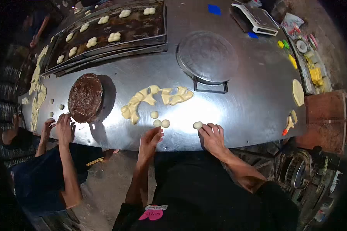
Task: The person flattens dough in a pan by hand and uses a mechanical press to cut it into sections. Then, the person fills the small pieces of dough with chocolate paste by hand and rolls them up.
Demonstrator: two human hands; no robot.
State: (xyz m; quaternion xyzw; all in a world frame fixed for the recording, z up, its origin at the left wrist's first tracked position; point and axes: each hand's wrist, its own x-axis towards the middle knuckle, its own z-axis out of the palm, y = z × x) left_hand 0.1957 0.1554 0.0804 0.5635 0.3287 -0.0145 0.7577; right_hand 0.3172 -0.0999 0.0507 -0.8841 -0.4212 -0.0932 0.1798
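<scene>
My left hand (151, 141) is at the front edge of the metal table (254, 96), its fingers bent and slightly apart, just below three dough balls (165, 123) grouped together. To the right, my right hand (213, 138) rests on the table with its fingertips against a single dough ball (197, 125); the other fingers are spread. Beyond the three balls lies a curved strip of torn, flattened dough (144, 97), with another piece (177, 96) at its right end.
A co-worker's hands (63, 129) are at the left, near a round pan of brown filling (85, 97). Behind stand stacked trays (104, 44) with dough pieces and a round lidded pan (208, 57). A brush (290, 121) and a scale (258, 18) are at the right.
</scene>
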